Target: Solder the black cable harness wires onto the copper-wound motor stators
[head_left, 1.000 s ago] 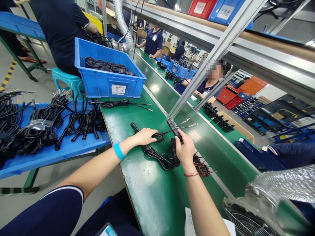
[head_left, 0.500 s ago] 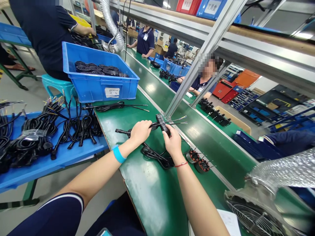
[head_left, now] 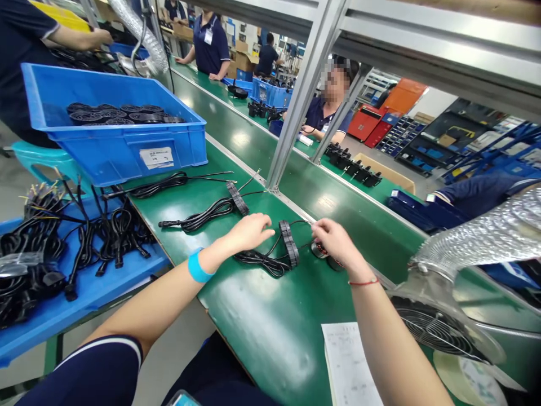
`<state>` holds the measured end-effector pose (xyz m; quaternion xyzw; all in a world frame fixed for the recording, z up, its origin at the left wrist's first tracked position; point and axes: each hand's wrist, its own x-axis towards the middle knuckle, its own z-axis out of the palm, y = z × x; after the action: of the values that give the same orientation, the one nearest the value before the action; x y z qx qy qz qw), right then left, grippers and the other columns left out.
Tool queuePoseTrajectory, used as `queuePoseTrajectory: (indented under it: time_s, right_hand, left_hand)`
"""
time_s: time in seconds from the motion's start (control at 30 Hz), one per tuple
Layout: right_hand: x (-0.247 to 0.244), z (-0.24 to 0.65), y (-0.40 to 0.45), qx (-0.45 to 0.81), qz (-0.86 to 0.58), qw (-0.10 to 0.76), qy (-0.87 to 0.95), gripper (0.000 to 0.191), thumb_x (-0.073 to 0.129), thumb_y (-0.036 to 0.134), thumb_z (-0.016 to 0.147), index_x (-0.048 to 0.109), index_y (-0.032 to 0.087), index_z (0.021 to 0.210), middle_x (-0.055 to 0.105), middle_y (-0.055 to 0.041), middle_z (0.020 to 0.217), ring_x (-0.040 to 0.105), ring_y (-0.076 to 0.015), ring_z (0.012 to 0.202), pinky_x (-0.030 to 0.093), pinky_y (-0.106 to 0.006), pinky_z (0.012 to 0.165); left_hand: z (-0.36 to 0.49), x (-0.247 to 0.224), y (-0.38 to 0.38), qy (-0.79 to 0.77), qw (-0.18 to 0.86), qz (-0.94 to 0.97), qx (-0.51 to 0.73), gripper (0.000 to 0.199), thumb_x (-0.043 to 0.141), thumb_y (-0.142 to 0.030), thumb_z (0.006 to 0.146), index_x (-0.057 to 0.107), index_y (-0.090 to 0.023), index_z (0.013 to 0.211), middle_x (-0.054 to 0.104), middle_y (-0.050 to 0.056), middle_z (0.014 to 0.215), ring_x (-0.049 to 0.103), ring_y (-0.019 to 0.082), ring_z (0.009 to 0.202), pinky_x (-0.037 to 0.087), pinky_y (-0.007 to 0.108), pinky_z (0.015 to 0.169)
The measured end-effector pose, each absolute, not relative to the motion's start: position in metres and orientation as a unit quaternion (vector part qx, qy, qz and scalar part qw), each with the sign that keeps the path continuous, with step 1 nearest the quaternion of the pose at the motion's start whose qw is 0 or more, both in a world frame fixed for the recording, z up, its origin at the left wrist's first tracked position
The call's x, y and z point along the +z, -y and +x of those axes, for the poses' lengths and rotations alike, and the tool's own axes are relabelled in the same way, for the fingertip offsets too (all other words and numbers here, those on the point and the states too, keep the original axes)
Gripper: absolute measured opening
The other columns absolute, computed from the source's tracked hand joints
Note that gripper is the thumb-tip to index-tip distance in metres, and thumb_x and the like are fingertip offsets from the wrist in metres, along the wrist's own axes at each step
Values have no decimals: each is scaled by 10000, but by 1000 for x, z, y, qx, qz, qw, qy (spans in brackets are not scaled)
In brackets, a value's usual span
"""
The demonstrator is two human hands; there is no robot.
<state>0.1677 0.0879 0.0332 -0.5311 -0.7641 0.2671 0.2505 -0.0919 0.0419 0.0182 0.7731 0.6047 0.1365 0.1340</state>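
Observation:
My left hand (head_left: 252, 232) hovers over the green table (head_left: 253, 316), fingers apart and holding nothing. Near it lies a coiled black cable (head_left: 209, 215) whose wire ends pass a black ring part (head_left: 237, 198). Between my hands a second black ring part (head_left: 289, 243) stands on edge beside another coiled cable (head_left: 264, 263). My right hand (head_left: 333, 239) is over two copper-wound motor cores (head_left: 320, 250), its fingers bent together; whether anything is between them is hidden.
A blue bin (head_left: 127, 141) of black round parts stands at the back left, above a blue tray (head_left: 139, 270) of cables. Metal posts (head_left: 296, 107), a paper sheet (head_left: 349, 361) and a fan (head_left: 435, 330) are around. People sit across the belt.
Both hands have let go of the ring part and cable, which now lie on the table. My right hand has moved right to the motor cores. The view has shifted right.

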Motion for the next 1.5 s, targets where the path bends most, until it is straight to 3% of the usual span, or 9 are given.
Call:
queuePoseTrajectory:
  time_s: [0.13,0.3,0.47,0.63,0.87,1.03,1.23,1.37,1.5]
  right_hand:
    - [18,152,-41,277,-505,149,803,269,748,397,725,649,215,896,669,-6,762,605,-174,641,422,-265,565]
    - [1,141,-19,251,-508,144,811,333,687,338,801,600,214,1097,675,-44,965,615,-209,845,448,-297,709]
    - [-9,133,-22,219,-532,178,798,273,597,370,880,592,204,1098,681,-47,963,620,-207,876,465,-289,718]
    - [-9,121,-21,148,-557,207,790,165,558,300,901,639,198,1003,674,-72,806,627,-241,766,460,-316,650]
    - [27,124,-40,60,-510,330,792,242,530,290,921,601,189,1129,665,-100,1085,595,-261,1015,475,-375,861]
    - [61,132,-62,41,-468,399,788,233,492,332,938,611,194,1084,674,-87,1024,618,-243,900,496,-368,790]
    - [93,134,-56,45,-381,411,827,228,531,349,908,623,221,1073,681,-65,1009,619,-235,921,493,-364,824]
    - [119,149,-55,47,-376,443,813,236,573,379,871,638,230,1042,686,-67,1020,617,-251,939,483,-381,841]
    - [139,166,-58,78,-413,518,745,293,555,400,882,612,205,1093,680,-73,974,609,-232,827,495,-376,765]
  left_hand:
    - [-62,11,-31,-569,213,788,95,576,597,-457,783,485,-130,1244,591,157,1172,563,308,1112,459,370,896]
    - [-42,7,-25,-592,260,757,94,455,492,-345,826,439,-116,1216,581,180,1204,592,310,1094,473,377,860]
    - [-38,-7,-30,-627,303,710,102,449,505,-408,811,417,-127,1149,662,158,1034,670,283,886,481,322,664]
    - [-38,-17,-36,-640,319,683,149,472,561,-426,776,406,-137,1115,678,131,924,670,266,804,443,300,608]
    - [-48,-7,-26,-618,330,654,286,395,537,-327,804,424,-156,1142,656,25,768,632,194,722,440,293,670]
    - [-52,16,-20,-553,370,645,376,89,511,-269,798,515,-180,807,641,13,714,601,151,687,450,277,681]
    - [-33,62,-44,-460,426,598,500,321,362,-465,910,437,-185,1047,565,-17,730,561,101,563,444,224,537]
    - [-29,78,-47,-435,410,613,517,310,470,-481,881,507,-181,951,467,-49,662,428,72,534,360,203,538]
    - [-30,85,-35,-466,313,670,486,251,485,-421,896,563,-183,904,481,-36,695,452,103,654,356,226,635]
